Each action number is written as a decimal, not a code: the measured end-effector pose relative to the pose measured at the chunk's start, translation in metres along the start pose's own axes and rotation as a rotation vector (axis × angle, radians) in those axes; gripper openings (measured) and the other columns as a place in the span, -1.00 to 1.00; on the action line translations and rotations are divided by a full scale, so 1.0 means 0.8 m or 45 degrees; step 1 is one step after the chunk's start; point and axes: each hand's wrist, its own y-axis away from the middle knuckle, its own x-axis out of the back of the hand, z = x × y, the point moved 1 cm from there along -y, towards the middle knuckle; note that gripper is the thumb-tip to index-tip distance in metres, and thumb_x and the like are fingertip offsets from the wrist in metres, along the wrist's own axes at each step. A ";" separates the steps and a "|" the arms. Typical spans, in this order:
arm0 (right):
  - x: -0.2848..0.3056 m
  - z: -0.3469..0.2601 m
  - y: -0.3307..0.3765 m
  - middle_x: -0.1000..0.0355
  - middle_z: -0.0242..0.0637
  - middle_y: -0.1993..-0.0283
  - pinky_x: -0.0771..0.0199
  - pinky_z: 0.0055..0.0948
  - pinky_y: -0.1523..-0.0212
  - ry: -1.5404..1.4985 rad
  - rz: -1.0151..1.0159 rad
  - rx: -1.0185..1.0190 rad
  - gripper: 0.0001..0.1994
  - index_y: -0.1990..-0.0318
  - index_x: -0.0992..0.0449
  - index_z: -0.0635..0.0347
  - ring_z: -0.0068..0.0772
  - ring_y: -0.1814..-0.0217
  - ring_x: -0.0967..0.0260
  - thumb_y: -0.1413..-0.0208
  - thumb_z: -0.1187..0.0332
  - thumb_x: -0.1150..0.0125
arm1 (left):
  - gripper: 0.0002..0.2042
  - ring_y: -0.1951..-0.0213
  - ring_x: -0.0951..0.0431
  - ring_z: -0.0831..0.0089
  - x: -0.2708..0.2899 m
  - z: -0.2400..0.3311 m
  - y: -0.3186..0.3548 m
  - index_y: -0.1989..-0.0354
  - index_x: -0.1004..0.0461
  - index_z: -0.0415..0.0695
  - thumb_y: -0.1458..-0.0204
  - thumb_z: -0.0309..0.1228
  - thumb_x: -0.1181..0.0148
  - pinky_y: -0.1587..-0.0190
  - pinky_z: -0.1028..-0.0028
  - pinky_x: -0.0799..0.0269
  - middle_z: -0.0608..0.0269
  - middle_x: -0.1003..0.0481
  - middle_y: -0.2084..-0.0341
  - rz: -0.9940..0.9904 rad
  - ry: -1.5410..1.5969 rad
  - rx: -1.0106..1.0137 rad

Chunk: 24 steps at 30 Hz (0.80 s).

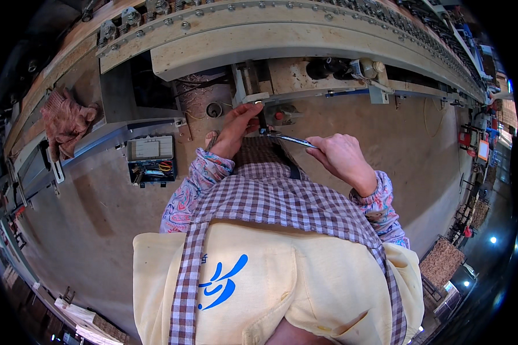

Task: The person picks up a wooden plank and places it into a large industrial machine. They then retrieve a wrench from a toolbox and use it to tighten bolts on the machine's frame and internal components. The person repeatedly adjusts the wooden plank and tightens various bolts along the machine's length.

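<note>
My right hand (342, 158) is closed around the handle of a shiny metal wrench (293, 140), which points left toward the machine's front edge. At the wrench's far end is a short dark upright piece (263, 122), just below a pale metal bracket (255, 99). My left hand (236, 132) is closed at that piece, thumb and fingers pinched near its top. The fingers partly cover the piece, so its exact kind cannot be made out.
A long beige machine (242, 43) with rows of bolts crosses the far side. An open toolbox (150, 160) lies on the floor to the left. Worn gloves (66, 122) lie on the machine's left part. Bottles (367, 69) stand on its shelf, and a small round can (214, 110) is below.
</note>
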 end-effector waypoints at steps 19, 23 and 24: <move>-0.003 0.002 -0.007 -0.46 -0.14 0.51 -0.37 -0.13 0.43 0.058 -0.032 0.015 -0.80 0.20 -0.56 0.03 -0.03 0.43 -0.43 -0.10 0.21 -0.12 | -0.76 0.20 -0.47 0.57 0.000 0.000 -0.002 0.17 -0.46 -0.02 -0.11 -0.16 -0.11 0.09 0.49 -0.30 0.41 -0.52 0.28 -0.102 0.220 0.065; 0.001 0.001 -0.013 -0.47 -0.14 0.52 -0.38 -0.12 0.43 0.123 -0.009 0.060 -0.80 0.21 -0.57 0.04 -0.03 0.43 -0.44 -0.09 0.21 -0.14 | -0.80 0.23 -0.47 0.58 -0.004 0.006 0.004 0.21 -0.47 0.00 -0.10 -0.19 -0.13 0.11 0.49 -0.32 0.44 -0.52 0.32 -0.080 0.232 0.022; 0.003 0.000 -0.015 -0.47 -0.14 0.52 -0.39 -0.12 0.42 0.132 -0.027 0.055 -0.82 0.26 -0.56 0.05 -0.03 0.42 -0.45 -0.07 0.22 -0.14 | -0.81 0.25 -0.47 0.59 -0.004 0.006 0.003 0.23 -0.47 0.00 -0.09 -0.20 -0.15 0.12 0.50 -0.32 0.45 -0.51 0.33 -0.077 0.208 0.015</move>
